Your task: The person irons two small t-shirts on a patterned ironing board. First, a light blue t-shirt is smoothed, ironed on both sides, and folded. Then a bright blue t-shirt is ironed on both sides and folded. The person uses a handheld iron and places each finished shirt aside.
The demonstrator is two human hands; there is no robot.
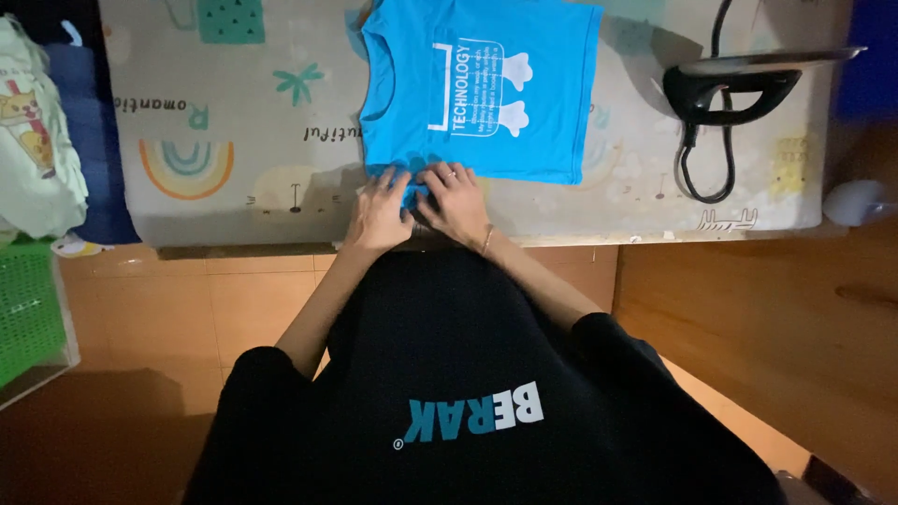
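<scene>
Your black shirt (468, 393) fills the foreground. Left hand (379, 213) and right hand (456, 198): both flat, fingers spread, pressing the near sleeve of the blue T-shirt (477, 89), spread on the padded desk (187, 112); its length runs crosswise. Iron (739, 84) well right.

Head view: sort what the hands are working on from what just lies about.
In hand:
blue T-shirt
left hand
right hand
patterned mat

Lying about:
black iron
its cord
green basket
pale garment
</scene>
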